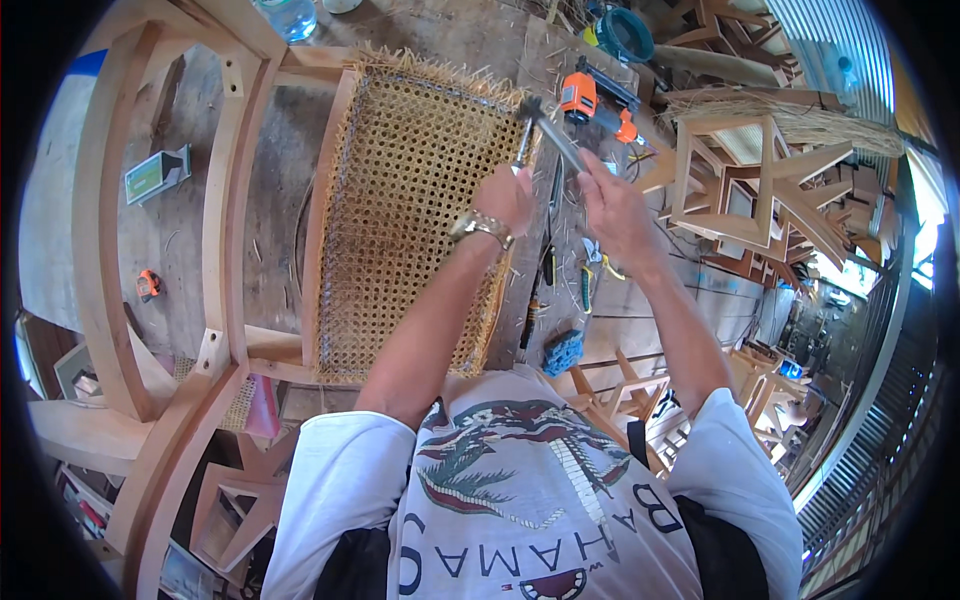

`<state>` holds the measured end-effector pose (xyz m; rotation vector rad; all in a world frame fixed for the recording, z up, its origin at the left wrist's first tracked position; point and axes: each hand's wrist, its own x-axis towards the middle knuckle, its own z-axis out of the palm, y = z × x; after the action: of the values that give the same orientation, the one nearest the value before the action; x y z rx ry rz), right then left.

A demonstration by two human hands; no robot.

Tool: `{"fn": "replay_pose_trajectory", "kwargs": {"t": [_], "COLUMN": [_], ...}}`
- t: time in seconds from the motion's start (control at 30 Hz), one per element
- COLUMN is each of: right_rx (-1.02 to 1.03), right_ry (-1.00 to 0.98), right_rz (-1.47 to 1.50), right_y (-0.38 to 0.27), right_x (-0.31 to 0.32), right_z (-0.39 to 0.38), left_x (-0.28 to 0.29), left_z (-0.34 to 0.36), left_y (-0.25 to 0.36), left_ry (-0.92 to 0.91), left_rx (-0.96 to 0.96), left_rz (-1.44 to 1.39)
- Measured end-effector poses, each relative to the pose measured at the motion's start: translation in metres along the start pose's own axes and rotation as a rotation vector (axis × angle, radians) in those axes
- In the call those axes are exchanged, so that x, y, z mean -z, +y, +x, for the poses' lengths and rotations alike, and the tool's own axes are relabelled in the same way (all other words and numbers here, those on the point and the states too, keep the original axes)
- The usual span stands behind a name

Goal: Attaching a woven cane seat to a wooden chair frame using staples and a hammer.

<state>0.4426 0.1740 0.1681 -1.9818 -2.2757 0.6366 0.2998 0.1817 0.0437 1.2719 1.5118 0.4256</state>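
A woven cane panel (400, 210) with frayed edges stretches across a wooden chair frame (232, 190) lying on the workbench. Near the panel's far right corner, my left hand (503, 203) is closed around a slim metal hand tool, seemingly a chisel (523, 146), held tip away from me. My right hand (622, 222) grips a hammer (562, 145) by its handle. The hammer's dark head is right at the chisel's upper end in this view; whether they touch I cannot tell.
An orange nail gun (580, 98) lies beyond the hammer. Pliers (587, 288), a screwdriver (531, 312) and a blue sponge-like cloth (564, 352) lie to the right. An orange tape measure (148, 285) and a small box (158, 174) sit left. Wooden frames (735, 185) are stacked at right.
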Motion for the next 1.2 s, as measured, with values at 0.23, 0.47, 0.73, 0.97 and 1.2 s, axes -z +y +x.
{"fn": "replay_pose_trajectory", "kwargs": {"t": [0.23,0.47,0.73,0.97,1.2], "right_rx": [0.111,0.053,-0.016,0.057,0.186], "right_ry": [0.308,-0.048,-0.048,0.125,0.206], "right_rz": [0.148,-0.182,-0.193,0.142,0.148], "right_y": [-0.025,0.001,0.005,-0.041,-0.027], "right_x": [0.021,0.003,0.016,0.050,0.044], "right_z": [-0.002,0.017,0.020,0.011,0.010], "left_x": [-0.002,-0.009,-0.013,0.004,-0.020], "left_z": [0.006,0.004,0.004,0.013,-0.016], "left_y": [-0.009,-0.012,-0.006,-0.011,-0.013], "left_ry": [0.014,0.060,0.076,-0.066,0.082], "left_rx": [0.010,-0.027,0.004,-0.057,0.041], "left_rz": [0.035,0.011,0.004,0.021,-0.001]}}
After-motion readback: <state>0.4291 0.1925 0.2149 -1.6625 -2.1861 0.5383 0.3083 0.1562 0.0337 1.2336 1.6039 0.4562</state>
